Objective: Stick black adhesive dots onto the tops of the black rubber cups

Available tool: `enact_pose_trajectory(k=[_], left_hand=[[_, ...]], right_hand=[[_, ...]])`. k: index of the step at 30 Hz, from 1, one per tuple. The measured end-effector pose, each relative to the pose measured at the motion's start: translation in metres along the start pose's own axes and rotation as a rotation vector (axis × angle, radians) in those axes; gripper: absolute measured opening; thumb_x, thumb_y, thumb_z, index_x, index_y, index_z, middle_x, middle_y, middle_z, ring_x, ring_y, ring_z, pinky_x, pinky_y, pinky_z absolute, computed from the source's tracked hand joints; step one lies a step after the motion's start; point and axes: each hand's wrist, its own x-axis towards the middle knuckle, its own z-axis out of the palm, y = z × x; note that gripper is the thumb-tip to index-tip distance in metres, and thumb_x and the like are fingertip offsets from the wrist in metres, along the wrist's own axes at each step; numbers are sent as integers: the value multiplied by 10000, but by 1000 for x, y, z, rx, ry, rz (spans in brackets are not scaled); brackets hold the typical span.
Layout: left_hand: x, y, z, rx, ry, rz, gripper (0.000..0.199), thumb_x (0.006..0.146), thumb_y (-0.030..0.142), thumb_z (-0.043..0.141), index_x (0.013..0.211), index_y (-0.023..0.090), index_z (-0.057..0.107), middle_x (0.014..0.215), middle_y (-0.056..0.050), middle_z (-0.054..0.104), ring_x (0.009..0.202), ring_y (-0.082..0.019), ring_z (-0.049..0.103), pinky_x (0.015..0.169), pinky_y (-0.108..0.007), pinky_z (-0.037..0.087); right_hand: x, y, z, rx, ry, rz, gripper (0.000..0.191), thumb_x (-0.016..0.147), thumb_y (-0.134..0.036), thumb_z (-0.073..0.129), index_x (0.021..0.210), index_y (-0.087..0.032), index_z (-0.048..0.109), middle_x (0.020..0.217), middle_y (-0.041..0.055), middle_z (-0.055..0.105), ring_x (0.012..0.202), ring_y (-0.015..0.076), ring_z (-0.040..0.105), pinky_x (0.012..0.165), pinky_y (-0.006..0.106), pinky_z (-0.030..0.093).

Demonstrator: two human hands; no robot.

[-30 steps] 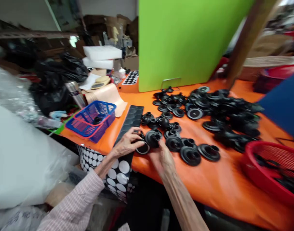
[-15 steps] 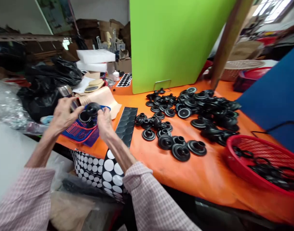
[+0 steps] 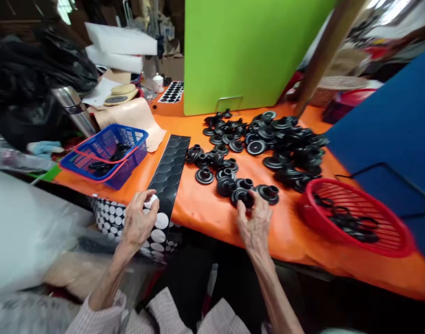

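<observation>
My left hand (image 3: 138,221) is at the left edge of a long black strip of round stickers (image 3: 169,169). Its thumb and forefinger are curled together around a small white round patch (image 3: 151,201). Whether that is a loose sticker or part of the strip, I cannot tell. White circles show on the strip's near end, which hangs over the table edge. To the right, my right hand (image 3: 256,222) has its thumb and fingers around the near rim of a black flanged round part (image 3: 241,197). That part lies at the front of a loose group of similar ones.
A blue basket (image 3: 125,171) with black parts inside stands at the left, beside a steel flask (image 3: 75,111). More black parts (image 3: 289,144) are heaped toward the back right. A red basket (image 3: 393,241) holds black rings. Green (image 3: 254,51) and blue boards (image 3: 386,134) stand upright.
Both hands have left the blue basket, where they held a black part over it. My left hand moved to the sticker strip, my right to the black parts. The view shifted too.
</observation>
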Motion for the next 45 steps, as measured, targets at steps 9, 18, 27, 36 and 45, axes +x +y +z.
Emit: enact_pose_trajectory(k=[9,18,27,36,45], left_hand=[[-2,-45,-18,-341,-41,-481,473,622,390,754,955,177,494,729,28,556,601,-119,532,584,-253,432],[7,-31,-22,-825,-607,-686,345,549,312,856,773,123,676,711,-26,680,669,-133,592,665,-246,448],[3,-39,-12,-811,-626,-539,309,607,352,819,728,113,666,657,8,619,612,-90,505,609,-213,389],[5,-31,-28,-237,-413,-326,358,684,492,686,801,164,604,791,-28,615,776,-200,563,703,-308,434],[-18,17,-11,-637,-578,-392,318,716,468,646,730,166,549,708,9,531,653,-116,492,642,-244,411]], right_hand=[[-59,-86,27,143,-111,-232,297,916,-229,436,1191,-181,535,1067,139,588,1006,269,559,886,498,496],[-105,-117,57,283,-321,-221,299,938,-238,451,1212,-211,569,1134,123,585,1044,252,534,898,483,510],[-91,-121,57,183,-322,-290,208,954,-296,465,1031,-171,611,962,106,632,916,238,558,817,403,507],[-68,-103,39,268,-170,-141,245,982,-236,395,817,-201,573,719,11,578,636,145,582,607,262,474],[-87,-115,20,544,-360,-236,243,925,-233,508,1150,-224,602,1125,96,625,942,171,667,797,282,570]])
